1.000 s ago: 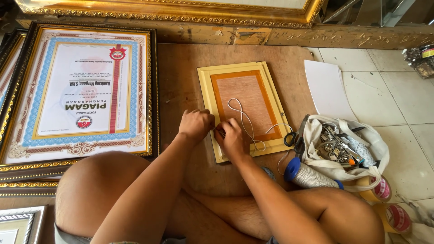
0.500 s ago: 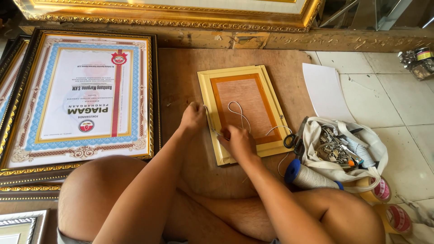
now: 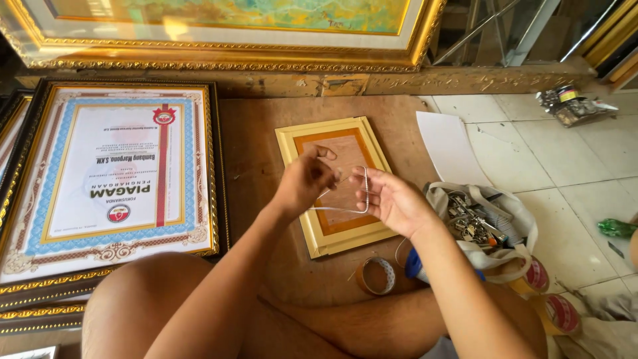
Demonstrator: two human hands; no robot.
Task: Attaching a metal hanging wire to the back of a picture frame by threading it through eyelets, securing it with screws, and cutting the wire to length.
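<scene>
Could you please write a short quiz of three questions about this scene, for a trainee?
1. True or false: both hands are raised above the small yellow frame and hold a thin pale string between them.
2. Which thing lies on the board nearest the person's legs? A) a roll of tape B) a hammer C) a paintbrush
3. On which side of the small yellow frame, as the person sees it, does the large framed certificate lie?

Key
1. True: the left hand and the right hand both pinch the string.
2. A, the roll of tape.
3. On the left.
</scene>
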